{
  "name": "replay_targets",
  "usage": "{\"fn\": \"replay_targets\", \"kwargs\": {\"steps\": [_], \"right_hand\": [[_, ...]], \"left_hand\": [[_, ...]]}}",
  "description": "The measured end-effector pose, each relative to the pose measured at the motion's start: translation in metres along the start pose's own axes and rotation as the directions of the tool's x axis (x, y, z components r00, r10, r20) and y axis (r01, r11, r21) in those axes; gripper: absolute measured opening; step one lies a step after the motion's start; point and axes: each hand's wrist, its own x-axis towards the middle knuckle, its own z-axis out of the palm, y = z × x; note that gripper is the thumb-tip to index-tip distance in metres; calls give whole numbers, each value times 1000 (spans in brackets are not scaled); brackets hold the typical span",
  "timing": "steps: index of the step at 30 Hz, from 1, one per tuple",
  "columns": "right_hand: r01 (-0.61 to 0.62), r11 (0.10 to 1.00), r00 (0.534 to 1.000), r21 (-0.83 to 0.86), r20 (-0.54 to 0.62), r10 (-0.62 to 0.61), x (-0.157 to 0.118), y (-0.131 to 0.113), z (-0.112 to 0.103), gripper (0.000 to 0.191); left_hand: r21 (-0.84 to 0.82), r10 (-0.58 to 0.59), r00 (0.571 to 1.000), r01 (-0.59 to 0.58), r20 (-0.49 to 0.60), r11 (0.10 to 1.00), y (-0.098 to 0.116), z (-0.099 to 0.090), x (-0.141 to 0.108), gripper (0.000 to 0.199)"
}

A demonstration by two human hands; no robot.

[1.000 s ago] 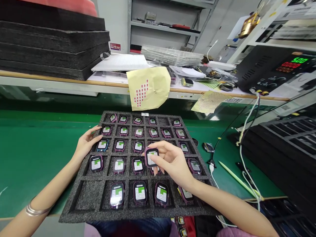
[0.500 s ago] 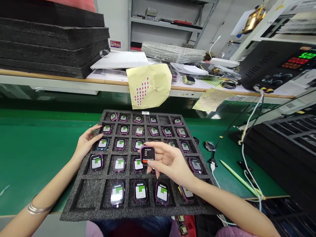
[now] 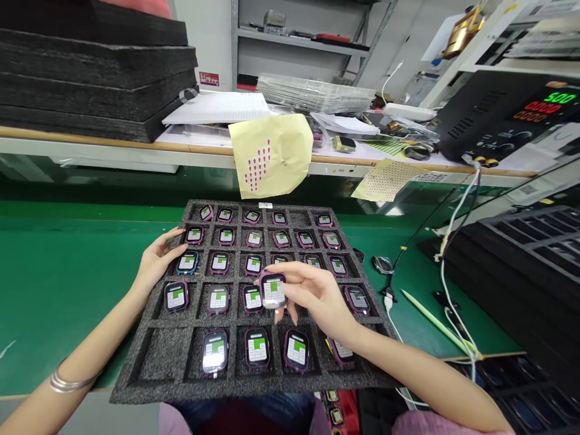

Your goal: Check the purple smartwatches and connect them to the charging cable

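A purple-framed smartwatch (image 3: 273, 291) without a strap is pinched in my right hand (image 3: 317, 296), raised over the middle of the black foam tray (image 3: 163, 356). Its lit screen shows a white and green layout, and my thumb touches the screen's right side. Several similar watches lie in the tray's compartments, most with the same screen. My left hand (image 3: 158, 257) rests at the tray's left edge, fingers stretched and thumb apart. The thumb tip is close to a blue-framed watch (image 3: 187, 262). My right hand hides part of the compartments below it.
Thick black foam slabs (image 3: 90, 78) are stacked on the shelf at left. A power supply (image 3: 507, 118) stands at right, with cables hanging down. A pale green stick (image 3: 435, 320) and another watch (image 3: 383, 264) lie right of the tray. More black trays (image 3: 507, 260) stand far right.
The held watch's screen has gone from a black page with text and a red bar to the white and green layout. My right thumb has moved up along the screen.
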Motion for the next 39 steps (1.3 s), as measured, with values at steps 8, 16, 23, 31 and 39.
{"fn": "replay_targets", "kwargs": {"steps": [8, 16, 23, 31, 39], "right_hand": [[-31, 999, 999, 17, 40, 30, -1, -1, 3, 44], [-26, 996, 997, -90, 66, 32, -1, 0, 0, 61], [60, 856, 998, -513, -2, -70, 44, -6, -76, 57], [85, 381, 972, -921, -8, -237, 119, 10, -179, 48], [-97, 323, 979, -942, -150, -142, 76, -6, -206, 58]], "left_hand": [[15, -6, 1000, 6, -3, 1000, 4, 1, -1, 49], [35, -19, 1000, 18, 3, 999, 2, 0, -1, 53], [-24, -62, 998, 62, 7, 998, 1, 3, -2, 55], [10, -308, 951, 308, -38, 951, 19, 9, -10, 52], [210, -462, 883, 468, -82, 858, 13, -38, -89, 44]]}}
